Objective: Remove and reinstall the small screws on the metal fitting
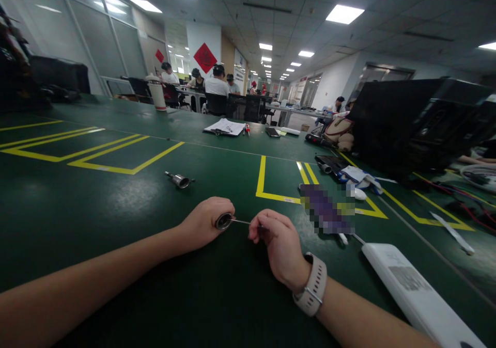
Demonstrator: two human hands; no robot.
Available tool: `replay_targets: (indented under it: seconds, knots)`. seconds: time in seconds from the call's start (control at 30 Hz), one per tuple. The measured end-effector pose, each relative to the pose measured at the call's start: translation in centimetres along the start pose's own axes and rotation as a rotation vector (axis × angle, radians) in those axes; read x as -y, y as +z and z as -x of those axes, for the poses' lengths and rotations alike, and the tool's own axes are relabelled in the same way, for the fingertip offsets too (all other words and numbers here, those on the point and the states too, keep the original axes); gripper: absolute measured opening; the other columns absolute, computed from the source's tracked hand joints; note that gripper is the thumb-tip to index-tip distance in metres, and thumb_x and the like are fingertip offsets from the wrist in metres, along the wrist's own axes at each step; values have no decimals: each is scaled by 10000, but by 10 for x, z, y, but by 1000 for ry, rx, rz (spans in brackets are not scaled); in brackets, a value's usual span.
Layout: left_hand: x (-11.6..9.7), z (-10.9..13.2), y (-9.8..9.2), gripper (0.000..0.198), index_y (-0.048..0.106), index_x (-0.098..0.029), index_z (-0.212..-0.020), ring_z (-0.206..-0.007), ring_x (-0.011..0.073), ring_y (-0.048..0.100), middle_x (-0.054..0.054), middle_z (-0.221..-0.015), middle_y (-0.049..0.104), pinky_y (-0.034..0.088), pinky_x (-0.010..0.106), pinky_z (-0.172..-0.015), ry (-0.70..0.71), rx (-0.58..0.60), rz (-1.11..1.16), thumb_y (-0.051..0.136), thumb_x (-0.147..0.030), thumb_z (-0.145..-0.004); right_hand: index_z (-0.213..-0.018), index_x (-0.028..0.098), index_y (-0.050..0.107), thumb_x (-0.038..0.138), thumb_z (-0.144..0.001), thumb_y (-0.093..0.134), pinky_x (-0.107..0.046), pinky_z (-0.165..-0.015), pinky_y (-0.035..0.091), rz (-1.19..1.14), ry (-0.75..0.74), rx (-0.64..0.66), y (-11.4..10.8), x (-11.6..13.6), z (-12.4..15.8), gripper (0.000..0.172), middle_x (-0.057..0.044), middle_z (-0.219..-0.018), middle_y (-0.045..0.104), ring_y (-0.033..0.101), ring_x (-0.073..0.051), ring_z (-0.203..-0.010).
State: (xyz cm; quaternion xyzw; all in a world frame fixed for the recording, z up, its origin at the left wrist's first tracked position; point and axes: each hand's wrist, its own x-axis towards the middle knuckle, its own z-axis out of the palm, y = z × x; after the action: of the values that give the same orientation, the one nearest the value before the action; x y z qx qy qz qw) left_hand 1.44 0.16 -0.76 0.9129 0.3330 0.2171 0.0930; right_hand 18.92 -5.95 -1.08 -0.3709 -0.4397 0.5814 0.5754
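Observation:
My left hand (201, 225) is closed around a round metal part (223, 222), whose hollow, dark end faces right and toward me. The rest of that part is hidden in my fingers. A thin metal rod (242, 222) runs from the rim of the part to my right hand (282, 244), which pinches it between thumb and fingers. Whether the rod's tip is inside the opening or only touches its rim, I cannot tell. Beyond my left hand, a silver cup-shaped metal piece (180, 181) with a narrow stem lies on its side on the green table (163, 296).
To the right are a blurred-out purple object (325, 211), a white power strip (418, 291), and a cloth (358, 177) beside another metal piece (325, 168). A large black case (418, 121) stands behind them. Papers (225, 126) and a cup (157, 95) are farther back.

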Motion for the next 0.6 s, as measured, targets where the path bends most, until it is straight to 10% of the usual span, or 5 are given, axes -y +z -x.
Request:
replay_targets:
  seconds: [0.43, 0.6]
  knots:
    - [-5, 0, 0, 122, 531, -161, -702, -677, 169, 520, 18, -692, 553, 382, 292, -647, -44, 62, -146, 449, -84, -748, -641, 173, 606, 249, -815, 483, -264, -581, 363, 373, -105, 30, 3, 4, 9, 226, 1, -615, 543, 487, -137, -615]
    - [-2, 0, 0, 134, 533, -168, -698, -683, 161, 518, 9, -691, 556, 380, 286, -654, -8, 54, -107, 449, -71, -737, -580, 166, 584, 213, -754, 485, -252, -540, 351, 107, -16, -2, 2, 1, 4, 205, 4, -549, 523, 475, -130, -561]
